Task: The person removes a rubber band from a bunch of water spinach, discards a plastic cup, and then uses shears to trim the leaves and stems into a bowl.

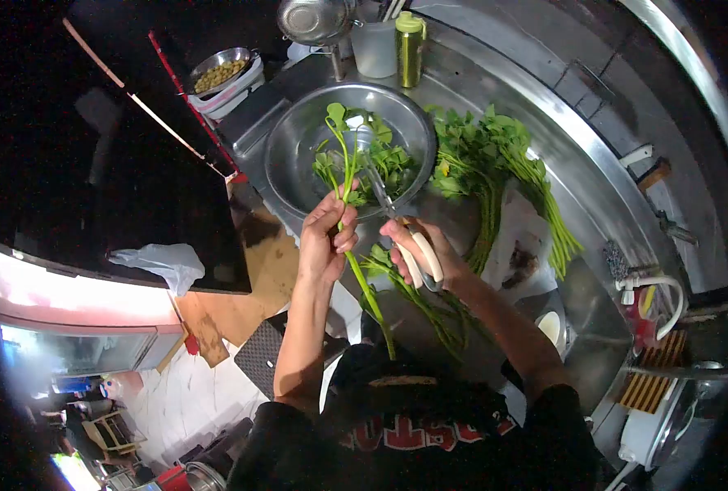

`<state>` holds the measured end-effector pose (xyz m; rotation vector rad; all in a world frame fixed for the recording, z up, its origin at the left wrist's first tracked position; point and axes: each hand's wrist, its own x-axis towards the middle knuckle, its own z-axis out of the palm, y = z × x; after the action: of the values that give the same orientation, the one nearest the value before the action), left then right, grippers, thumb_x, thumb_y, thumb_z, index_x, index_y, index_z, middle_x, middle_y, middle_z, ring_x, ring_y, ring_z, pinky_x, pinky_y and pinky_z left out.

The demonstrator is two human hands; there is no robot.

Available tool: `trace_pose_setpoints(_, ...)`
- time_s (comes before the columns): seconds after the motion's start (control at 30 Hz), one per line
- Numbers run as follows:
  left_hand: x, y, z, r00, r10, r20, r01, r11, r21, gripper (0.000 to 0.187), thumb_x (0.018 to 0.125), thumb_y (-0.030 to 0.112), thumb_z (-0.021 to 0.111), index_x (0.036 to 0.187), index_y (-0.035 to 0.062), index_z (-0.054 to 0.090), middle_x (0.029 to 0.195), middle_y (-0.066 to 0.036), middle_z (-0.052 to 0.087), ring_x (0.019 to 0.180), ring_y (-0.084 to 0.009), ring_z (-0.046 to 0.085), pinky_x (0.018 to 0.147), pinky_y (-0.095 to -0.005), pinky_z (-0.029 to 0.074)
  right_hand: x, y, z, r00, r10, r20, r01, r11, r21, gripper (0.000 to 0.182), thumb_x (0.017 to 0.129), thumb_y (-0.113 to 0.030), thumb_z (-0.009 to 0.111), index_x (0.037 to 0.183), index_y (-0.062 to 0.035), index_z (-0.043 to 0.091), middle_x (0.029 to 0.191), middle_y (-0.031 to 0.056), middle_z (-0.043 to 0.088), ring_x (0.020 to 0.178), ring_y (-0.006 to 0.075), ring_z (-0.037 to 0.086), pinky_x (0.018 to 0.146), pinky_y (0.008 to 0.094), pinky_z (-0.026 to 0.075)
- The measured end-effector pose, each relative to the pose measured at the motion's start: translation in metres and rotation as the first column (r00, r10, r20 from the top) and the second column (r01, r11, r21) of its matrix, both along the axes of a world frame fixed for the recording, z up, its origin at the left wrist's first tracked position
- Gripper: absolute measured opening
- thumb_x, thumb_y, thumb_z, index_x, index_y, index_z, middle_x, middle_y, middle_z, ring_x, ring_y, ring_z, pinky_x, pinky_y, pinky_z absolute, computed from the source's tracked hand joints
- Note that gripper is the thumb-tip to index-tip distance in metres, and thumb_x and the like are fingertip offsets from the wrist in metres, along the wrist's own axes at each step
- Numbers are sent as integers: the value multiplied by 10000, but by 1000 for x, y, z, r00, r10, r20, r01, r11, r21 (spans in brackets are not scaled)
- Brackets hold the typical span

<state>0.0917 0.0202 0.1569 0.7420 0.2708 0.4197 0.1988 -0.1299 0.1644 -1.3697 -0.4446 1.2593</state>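
My left hand (pixel 325 237) is closed around a long leafy green stalk (pixel 368 295). The stalk's leafy top stands over a large steel basin (pixel 277 176), and its lower end reaches back toward my shirt. In my right hand (pixel 442 250) are scissors (pixel 423 260) with off-white handles, their blades pointing up over the basin's near rim, close to the stalk. Cut leaves (pixel 393 164) lie inside the basin. Below my hands, more loose stalks (pixel 429 311) rest on the steel counter. Right of the basin lies a big bunch of leafy greens (pixel 488 168).
A green-lidded bottle (pixel 411 51), a pale plastic container (pixel 375 49) and a steel strainer (pixel 315 20) stand behind the basin. A bowl of small yellowish-green round items (pixel 221 75) sits at back left. A white cup (pixel 550 327) and a wooden slatted rack (pixel 657 368) are at right.
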Motion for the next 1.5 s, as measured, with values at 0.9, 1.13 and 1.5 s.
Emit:
trace_pose_setpoints(0.9,20,3,-9,847,438,-303,-10,583,813,220,898,73,461,1110,70,519,688,-55,631,581,-105,565,574,-262,431,17,5,-2,754,37,656,-42,999,-9,315,782,-335,693,816,-53,559,584,-44,439,539,47,395,487,231,331)
trace_pose_setpoints(1.13,15,-1,2,800,519,-301,123,348,929,218,881,61,452,1082,99,528,696,-83,651,703,-258,651,649,-345,465,26,10,-8,855,28,519,-36,999,6,306,788,-348,684,776,-74,548,523,-55,416,431,34,381,397,210,298)
trace_pose_setpoints(1.5,11,2,-7,812,498,-305,83,419,904,206,890,34,443,1081,68,511,723,-66,613,712,-182,609,676,-304,453,28,2,8,910,-6,415,-5,1000,25,295,833,-338,629,745,-86,505,501,-50,419,384,37,397,363,194,308)
